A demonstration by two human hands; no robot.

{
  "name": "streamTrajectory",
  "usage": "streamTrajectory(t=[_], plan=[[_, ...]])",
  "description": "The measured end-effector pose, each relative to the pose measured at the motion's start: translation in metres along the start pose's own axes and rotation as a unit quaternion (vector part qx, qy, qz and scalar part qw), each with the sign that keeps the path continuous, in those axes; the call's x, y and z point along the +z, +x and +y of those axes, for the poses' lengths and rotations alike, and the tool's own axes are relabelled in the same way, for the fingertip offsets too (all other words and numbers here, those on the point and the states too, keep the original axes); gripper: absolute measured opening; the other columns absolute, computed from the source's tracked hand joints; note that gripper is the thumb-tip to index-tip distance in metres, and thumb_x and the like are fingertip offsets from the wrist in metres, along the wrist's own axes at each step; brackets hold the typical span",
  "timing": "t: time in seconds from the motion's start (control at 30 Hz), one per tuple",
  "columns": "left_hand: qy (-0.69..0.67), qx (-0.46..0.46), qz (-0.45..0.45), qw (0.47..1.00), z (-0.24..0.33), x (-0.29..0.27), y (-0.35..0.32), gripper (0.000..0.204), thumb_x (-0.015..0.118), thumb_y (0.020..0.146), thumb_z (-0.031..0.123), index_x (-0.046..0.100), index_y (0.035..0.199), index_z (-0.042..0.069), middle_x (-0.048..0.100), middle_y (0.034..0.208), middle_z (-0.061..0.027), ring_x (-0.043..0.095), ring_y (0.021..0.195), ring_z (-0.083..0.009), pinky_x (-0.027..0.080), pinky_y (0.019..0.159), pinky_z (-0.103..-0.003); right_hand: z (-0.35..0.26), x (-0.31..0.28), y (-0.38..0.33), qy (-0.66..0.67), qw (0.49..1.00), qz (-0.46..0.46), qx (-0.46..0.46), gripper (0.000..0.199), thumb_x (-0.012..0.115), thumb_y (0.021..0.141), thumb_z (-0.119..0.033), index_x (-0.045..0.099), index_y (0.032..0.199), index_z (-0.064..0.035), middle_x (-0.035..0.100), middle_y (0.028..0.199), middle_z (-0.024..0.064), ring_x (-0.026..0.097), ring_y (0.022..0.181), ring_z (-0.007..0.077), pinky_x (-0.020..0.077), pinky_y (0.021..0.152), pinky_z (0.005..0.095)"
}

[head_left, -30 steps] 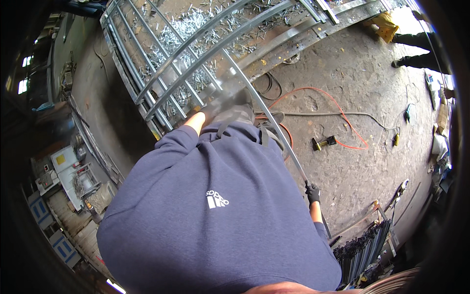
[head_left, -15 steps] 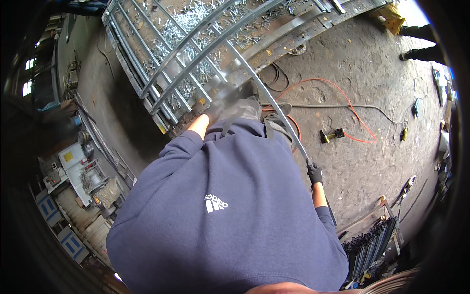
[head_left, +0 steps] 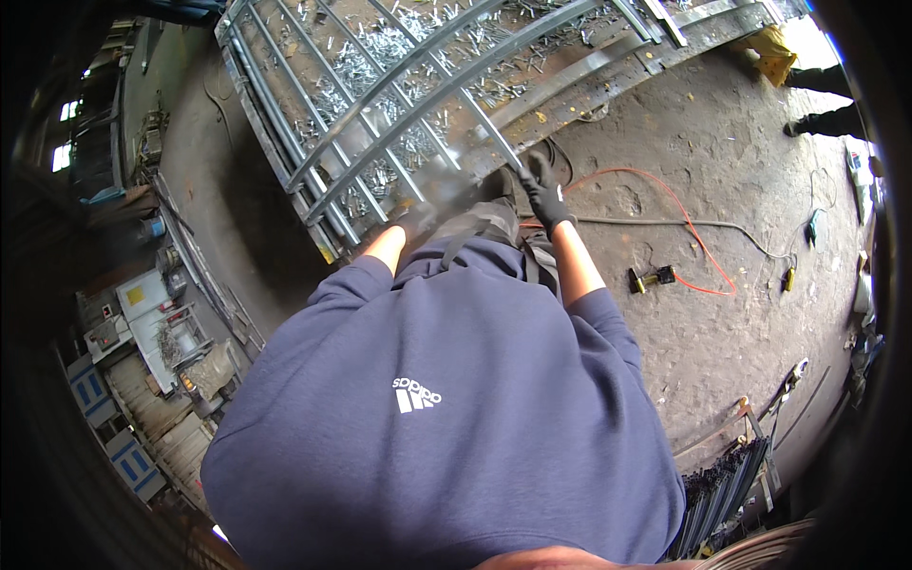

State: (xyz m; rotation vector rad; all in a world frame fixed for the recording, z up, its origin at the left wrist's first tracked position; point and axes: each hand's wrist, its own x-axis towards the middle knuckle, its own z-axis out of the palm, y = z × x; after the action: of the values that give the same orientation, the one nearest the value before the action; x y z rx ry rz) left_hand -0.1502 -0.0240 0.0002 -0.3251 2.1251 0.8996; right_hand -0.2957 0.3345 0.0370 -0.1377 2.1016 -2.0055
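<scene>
My right hand point(head_left: 544, 198), in a dark glove, is closed on the near end of a grey metal tube point(head_left: 489, 128). The tube runs away from me, passing at the curved metal bars point(head_left: 408, 122). My left hand point(head_left: 414, 221), also gloved, is low at the near edge of the metalwork, beside the ends of the straight tubes point(head_left: 372, 201). A blur covers its fingers, so what it touches cannot be made out. Two curved bars lie across several parallel straight tubes on a work table point(head_left: 560, 122).
Small shiny metal pieces point(head_left: 389, 52) are strewn over the table. On the floor to the right lie a yellow-and-black power tool point(head_left: 652, 278), an orange hose point(head_left: 689, 223) and a grey cable. Dark tubes point(head_left: 727, 494) are stacked lower right. Another person's legs point(head_left: 825, 103) show upper right.
My right hand has moved forward and left from beside my hip to the table's edge, and the tube has slid farther over the table. My left hand has stayed about where it was.
</scene>
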Motion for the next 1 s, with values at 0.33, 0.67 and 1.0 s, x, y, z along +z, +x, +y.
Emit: streamTrajectory(t=[0.33,0.67,1.0], plan=[[-0.253,0.040,0.128,0.958,-0.001,-0.032,-0.001,0.026,0.054,0.106,0.030,0.063,0.112,0.006,0.067,0.089,-0.0021,0.063,0.080,-0.0126,0.053,0.072,-0.030,0.036,-0.117,-0.159,-0.170,0.912,-0.066,0.368,0.042,0.059,0.100,-0.044,0.073,0.112,-0.0067,0.073,0.082,0.0091,0.067,0.076,0.0171,0.0509,0.071,0.0348],[-0.308,-0.161,0.038,0.937,-0.040,-0.044,-0.042,0.033,0.048,0.102,0.040,0.064,0.110,0.012,0.070,0.093,-0.0060,0.059,0.073,-0.0160,0.048,0.063,-0.034,0.026,-0.013,-0.030,-0.161,0.924,-0.029,0.345,0.049,0.059,0.099,-0.051,0.072,0.098,-0.0042,0.063,0.071,0.0088,0.058,0.069,0.0193,0.0461,0.067,0.0373],[-0.425,-0.179,0.073,0.884,-0.070,-0.028,-0.066,0.031,0.058,0.098,0.039,0.066,0.104,0.010,0.068,0.087,-0.0064,0.063,0.074,-0.0175,0.049,0.063,-0.032,0.029,0.022,0.000,-0.135,0.953,0.032,0.269,0.052,0.065,0.096,-0.053,0.072,0.088,-0.0027,0.050,0.059,-0.0003,0.043,0.052,0.0097,0.0337,0.049,0.0307]])
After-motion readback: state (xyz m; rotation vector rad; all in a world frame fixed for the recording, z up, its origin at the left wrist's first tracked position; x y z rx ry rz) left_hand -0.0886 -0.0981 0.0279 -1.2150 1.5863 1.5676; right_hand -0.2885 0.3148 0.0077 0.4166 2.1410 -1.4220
